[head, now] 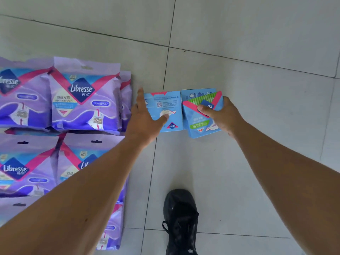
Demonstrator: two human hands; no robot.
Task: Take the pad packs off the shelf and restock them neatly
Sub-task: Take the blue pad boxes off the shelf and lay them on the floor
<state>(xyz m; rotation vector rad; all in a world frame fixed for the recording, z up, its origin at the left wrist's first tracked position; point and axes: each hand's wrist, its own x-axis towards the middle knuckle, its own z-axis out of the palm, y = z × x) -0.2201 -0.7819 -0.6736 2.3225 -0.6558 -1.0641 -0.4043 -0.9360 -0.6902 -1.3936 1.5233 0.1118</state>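
Left hand [145, 118] flat on back-up blue pack [166, 111]; right hand [219, 115] gripping tilted blue pack [201, 118]. Best squared flush alongside, on floor [239, 172].

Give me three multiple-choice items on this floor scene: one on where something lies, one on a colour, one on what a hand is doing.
1. Where do the purple packs lie?
A. left of the blue packs
B. right of the shoe
C. on a shelf

2. What colour is the shoe?
A. white
B. black
C. red

3. What is the right hand doing?
A. hanging idle
B. pressing the floor
C. gripping a blue pack

Answers:
1 A, they lie on the floor tiles at the left.
2 B, it is dark all over.
3 C, its fingers curl round the pack, while the left hand lies open on the blue pack beside it.
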